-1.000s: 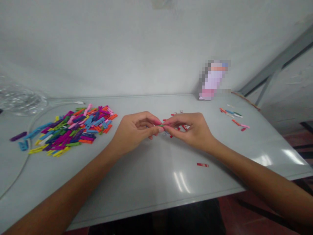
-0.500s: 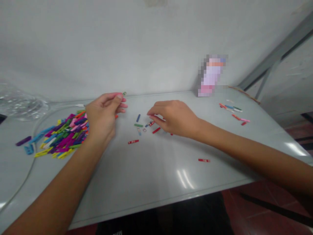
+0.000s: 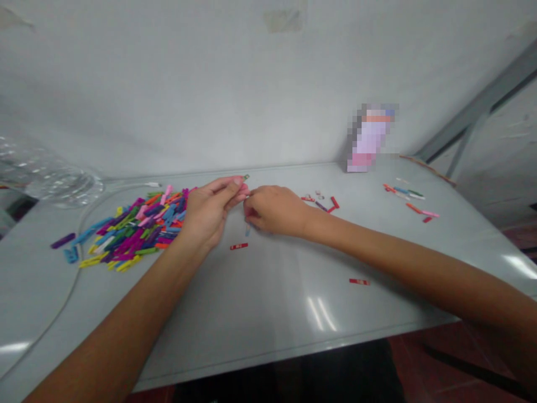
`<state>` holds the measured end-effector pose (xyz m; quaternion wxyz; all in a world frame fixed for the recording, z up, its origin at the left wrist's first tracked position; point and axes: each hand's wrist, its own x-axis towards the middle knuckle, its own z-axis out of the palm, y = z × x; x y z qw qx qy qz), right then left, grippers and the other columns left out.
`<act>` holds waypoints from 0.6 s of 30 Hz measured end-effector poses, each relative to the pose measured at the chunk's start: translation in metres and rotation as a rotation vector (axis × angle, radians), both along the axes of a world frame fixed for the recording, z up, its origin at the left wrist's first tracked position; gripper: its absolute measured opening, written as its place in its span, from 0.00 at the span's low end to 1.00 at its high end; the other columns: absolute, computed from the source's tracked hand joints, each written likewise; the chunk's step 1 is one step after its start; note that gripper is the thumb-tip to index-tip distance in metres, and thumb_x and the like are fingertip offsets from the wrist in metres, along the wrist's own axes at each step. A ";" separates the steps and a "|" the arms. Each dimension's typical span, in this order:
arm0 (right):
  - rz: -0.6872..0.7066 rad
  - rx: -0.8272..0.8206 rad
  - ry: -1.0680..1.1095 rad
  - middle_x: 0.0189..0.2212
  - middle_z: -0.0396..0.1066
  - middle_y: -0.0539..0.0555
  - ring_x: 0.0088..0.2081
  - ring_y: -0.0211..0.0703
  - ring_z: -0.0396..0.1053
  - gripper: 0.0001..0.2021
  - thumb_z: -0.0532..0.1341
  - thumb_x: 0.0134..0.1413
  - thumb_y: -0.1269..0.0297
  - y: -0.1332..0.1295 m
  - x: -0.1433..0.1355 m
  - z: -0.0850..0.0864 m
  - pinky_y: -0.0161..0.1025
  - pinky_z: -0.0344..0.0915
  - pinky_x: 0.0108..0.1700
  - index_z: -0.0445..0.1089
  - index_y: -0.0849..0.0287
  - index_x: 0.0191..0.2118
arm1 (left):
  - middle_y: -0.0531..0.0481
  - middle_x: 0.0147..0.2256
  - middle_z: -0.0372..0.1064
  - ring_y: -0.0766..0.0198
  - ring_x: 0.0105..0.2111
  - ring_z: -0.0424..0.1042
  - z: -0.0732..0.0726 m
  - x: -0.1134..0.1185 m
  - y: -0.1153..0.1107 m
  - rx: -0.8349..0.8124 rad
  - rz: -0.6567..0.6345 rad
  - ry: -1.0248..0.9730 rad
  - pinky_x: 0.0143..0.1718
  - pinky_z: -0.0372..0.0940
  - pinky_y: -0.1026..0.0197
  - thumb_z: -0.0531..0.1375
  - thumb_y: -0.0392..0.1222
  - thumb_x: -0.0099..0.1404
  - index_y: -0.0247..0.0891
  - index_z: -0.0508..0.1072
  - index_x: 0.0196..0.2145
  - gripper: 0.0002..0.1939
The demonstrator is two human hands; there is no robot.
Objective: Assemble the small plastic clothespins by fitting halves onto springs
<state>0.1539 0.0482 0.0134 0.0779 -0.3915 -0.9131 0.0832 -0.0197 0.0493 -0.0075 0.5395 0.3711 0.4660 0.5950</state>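
Note:
My left hand (image 3: 213,210) is closed in a pinch. A small green clothespin piece (image 3: 246,177) with a bit of metal on it pokes out past the thumb and forefinger. Close beside it, my right hand (image 3: 272,210) has its fingers curled down towards the tabletop. Its fingertips are partly hidden, and what they grip, if anything, does not show. A pale blue piece (image 3: 247,229) lies just under that hand. Nearer to me is a red clothespin piece (image 3: 239,246). Behind the right wrist are several red and dark pieces (image 3: 333,202) with small metal springs (image 3: 319,196).
A heap of colourful clothespins (image 3: 138,226) lies at the left, beside a white cable (image 3: 69,294) and a clear plastic bottle (image 3: 62,179). More loose pieces (image 3: 413,194) lie at the far right. One red piece (image 3: 359,281) lies nearer the front edge. A blurred pink packet (image 3: 367,143) leans on the wall.
My hands have come together, the left still holding the green piece. My right hand has moved left over the small parts, uncovering the red pieces behind its wrist. The view has shifted slightly.

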 end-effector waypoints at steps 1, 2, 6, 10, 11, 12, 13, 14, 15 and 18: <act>0.009 -0.019 0.009 0.52 0.85 0.62 0.49 0.52 0.81 0.12 0.61 0.76 0.67 0.000 0.002 0.000 0.43 0.66 0.46 0.84 0.60 0.48 | 0.46 0.36 0.84 0.64 0.36 0.84 -0.001 0.000 -0.001 0.012 -0.030 0.000 0.43 0.80 0.67 0.81 0.39 0.59 0.34 0.87 0.35 0.10; 0.023 -0.036 0.018 0.53 0.85 0.62 0.49 0.51 0.81 0.11 0.61 0.76 0.68 -0.001 0.003 0.000 0.43 0.66 0.47 0.84 0.60 0.48 | 0.46 0.36 0.84 0.64 0.36 0.84 -0.002 0.000 -0.002 0.023 -0.056 0.002 0.44 0.80 0.67 0.82 0.39 0.58 0.34 0.87 0.35 0.11; 0.065 -0.066 0.060 0.53 0.85 0.62 0.49 0.50 0.81 0.11 0.61 0.74 0.72 -0.004 0.011 -0.002 0.42 0.67 0.49 0.83 0.61 0.49 | 0.46 0.35 0.85 0.64 0.35 0.85 -0.001 0.000 -0.004 0.057 -0.100 0.010 0.42 0.80 0.68 0.82 0.41 0.56 0.35 0.88 0.36 0.13; 0.063 -0.112 0.072 0.52 0.85 0.62 0.48 0.51 0.82 0.13 0.65 0.70 0.74 -0.007 0.021 -0.002 0.42 0.68 0.49 0.82 0.59 0.55 | 0.47 0.35 0.86 0.64 0.35 0.85 0.004 0.002 -0.008 0.051 -0.167 -0.020 0.41 0.80 0.69 0.84 0.41 0.54 0.36 0.88 0.36 0.15; 0.071 -0.125 0.065 0.52 0.85 0.62 0.48 0.51 0.81 0.14 0.65 0.70 0.76 -0.009 0.024 -0.002 0.42 0.68 0.49 0.83 0.59 0.55 | 0.47 0.35 0.86 0.65 0.35 0.86 0.005 0.003 -0.010 0.042 -0.192 -0.029 0.41 0.81 0.69 0.84 0.41 0.53 0.36 0.88 0.36 0.15; 0.082 -0.132 0.061 0.53 0.84 0.62 0.49 0.51 0.81 0.15 0.64 0.69 0.77 -0.010 0.027 -0.001 0.42 0.68 0.50 0.83 0.58 0.55 | 0.47 0.34 0.86 0.65 0.34 0.86 0.005 0.004 -0.011 0.033 -0.218 -0.035 0.42 0.81 0.68 0.84 0.40 0.53 0.36 0.89 0.37 0.15; 0.088 -0.134 0.061 0.53 0.84 0.62 0.50 0.51 0.80 0.15 0.64 0.69 0.77 -0.012 0.030 -0.001 0.41 0.68 0.49 0.84 0.57 0.54 | 0.46 0.34 0.86 0.65 0.34 0.86 0.005 0.005 -0.012 0.023 -0.240 -0.037 0.42 0.81 0.68 0.84 0.40 0.54 0.36 0.89 0.37 0.15; 0.090 -0.133 0.065 0.54 0.83 0.61 0.50 0.50 0.80 0.15 0.63 0.69 0.78 -0.013 0.033 -0.001 0.41 0.68 0.49 0.84 0.56 0.53 | 0.46 0.34 0.86 0.64 0.34 0.86 0.005 0.005 -0.014 0.013 -0.260 -0.034 0.42 0.81 0.68 0.84 0.40 0.54 0.36 0.89 0.37 0.15; 0.087 -0.134 0.073 0.54 0.82 0.61 0.50 0.49 0.79 0.15 0.63 0.70 0.77 -0.015 0.035 -0.001 0.40 0.68 0.49 0.84 0.56 0.53 | 0.46 0.34 0.86 0.64 0.34 0.86 0.005 0.006 -0.015 0.001 -0.277 -0.028 0.43 0.81 0.67 0.84 0.40 0.54 0.35 0.88 0.38 0.15; 0.080 -0.154 0.113 0.52 0.81 0.60 0.48 0.48 0.78 0.13 0.64 0.69 0.77 -0.019 0.045 -0.002 0.40 0.68 0.49 0.85 0.57 0.49 | 0.45 0.35 0.86 0.62 0.36 0.87 0.005 0.006 -0.017 -0.032 -0.309 -0.005 0.41 0.81 0.68 0.84 0.40 0.55 0.35 0.88 0.39 0.16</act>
